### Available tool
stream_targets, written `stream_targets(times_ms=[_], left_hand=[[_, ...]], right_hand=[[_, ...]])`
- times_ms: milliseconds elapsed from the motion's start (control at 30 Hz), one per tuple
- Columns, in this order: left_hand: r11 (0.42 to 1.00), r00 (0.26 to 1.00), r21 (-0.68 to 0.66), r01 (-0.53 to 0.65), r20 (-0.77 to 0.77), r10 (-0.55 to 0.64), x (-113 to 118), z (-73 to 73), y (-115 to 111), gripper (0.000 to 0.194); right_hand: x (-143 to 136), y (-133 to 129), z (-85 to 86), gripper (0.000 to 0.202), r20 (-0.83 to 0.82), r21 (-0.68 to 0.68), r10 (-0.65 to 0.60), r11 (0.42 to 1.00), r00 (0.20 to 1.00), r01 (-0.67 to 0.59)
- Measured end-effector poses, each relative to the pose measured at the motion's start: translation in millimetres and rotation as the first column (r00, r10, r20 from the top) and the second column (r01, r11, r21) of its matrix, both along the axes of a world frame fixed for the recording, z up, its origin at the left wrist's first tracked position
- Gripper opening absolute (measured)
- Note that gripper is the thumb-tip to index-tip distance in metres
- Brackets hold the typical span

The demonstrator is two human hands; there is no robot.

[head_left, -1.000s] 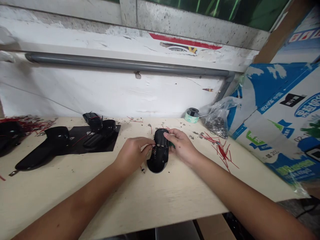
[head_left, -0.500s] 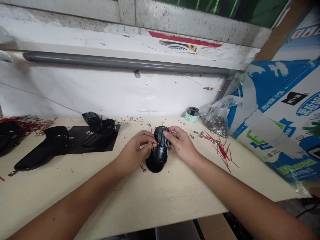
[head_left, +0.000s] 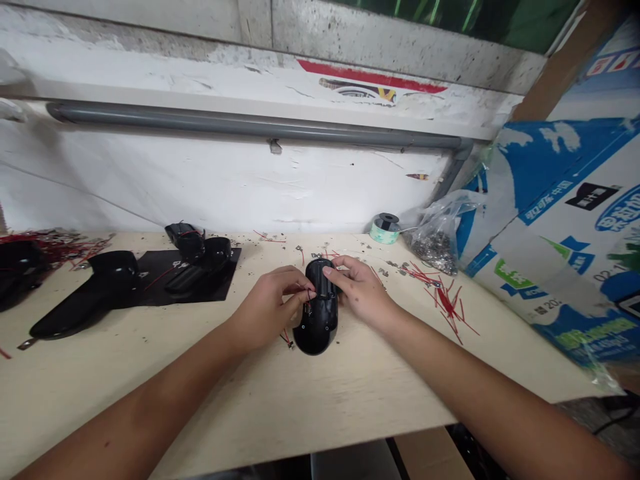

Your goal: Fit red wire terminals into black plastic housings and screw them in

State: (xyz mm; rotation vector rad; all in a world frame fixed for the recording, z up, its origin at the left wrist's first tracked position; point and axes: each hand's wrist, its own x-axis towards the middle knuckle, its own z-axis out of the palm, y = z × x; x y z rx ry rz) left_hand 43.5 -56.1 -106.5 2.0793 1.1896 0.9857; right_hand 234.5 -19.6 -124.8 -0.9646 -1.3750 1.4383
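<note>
A glossy black plastic housing [head_left: 316,330], rounded at the near end and ribbed at the far end, is held between my two hands over the table. My right hand [head_left: 361,287] grips its far right side, thumb on top and fingers curled behind. At the left edge of the housing, my left hand [head_left: 275,301] pinches a thin wire [head_left: 309,294] between thumb and forefinger. Where the wire's other end goes is too small to tell. Below my left fingers a red and black wire end with a small metal piece [head_left: 289,342] shows beside the housing.
Several black housings [head_left: 80,300] lie left, some on a black sheet [head_left: 200,297]. Red wires [head_left: 447,303] and small metal bits are scattered right. A clear bag of metal parts [head_left: 437,247] and a spool [head_left: 385,227] stand near the wall, beside a blue-and-white carton [head_left: 550,220].
The housing has shifted slightly toward me and been tilted in my hands. My left fingers stay pinched at its edge, and my right hand still grips it.
</note>
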Motion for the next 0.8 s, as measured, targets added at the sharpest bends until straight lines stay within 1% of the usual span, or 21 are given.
stream_targets(times_ms=[67, 167, 267, 400, 467, 600, 800], left_hand=[[1.000, 0.999, -0.002, -0.024, -0.037, 0.024, 0, 1.1, -1, 0.014], [0.998, 0.997, -0.061, -0.006, -0.082, 0.001, -1, 3.8, -1, 0.017], [0.991, 0.996, -0.127, 0.049, -0.069, -0.058, -2, 4.8, -1, 0.016], [0.973, 0.988, -0.178, 0.150, -0.004, -0.154, -3, 3.3, -1, 0.014], [0.967, 0.985, -0.193, 0.168, -0.001, -0.172, -3, 3.0, -2, 0.014], [0.962, 0.983, -0.204, 0.180, -0.005, -0.185, -4, 3.8, -3, 0.014], [0.940, 0.977, -0.269, 0.212, 0.071, -0.200, -4, 2.0, -3, 0.015]], right_hand=[[0, 0, -0.3, 0.053, 0.005, -0.026, 0.002, 1.000, 1.000, -0.002], [1, 0, -1.7, 0.050, 0.031, -0.022, 0.012, 1.000, 0.999, -0.012], [1, -1, -3.5, 0.046, 0.039, -0.020, 0.042, 0.999, 0.998, -0.041], [-1, -2, -4.3, 0.043, 0.029, -0.011, 0.068, 0.998, 0.997, -0.068], [-1, -4, -2.9, 0.042, 0.026, -0.053, 0.073, 0.996, 0.997, -0.072], [-2, -8, 1.9, 0.039, 0.029, -0.190, 0.094, 0.978, 0.995, -0.086], [-2, -9, 5.5, 0.037, 0.018, -0.247, 0.095, 0.965, 0.995, -0.088]])
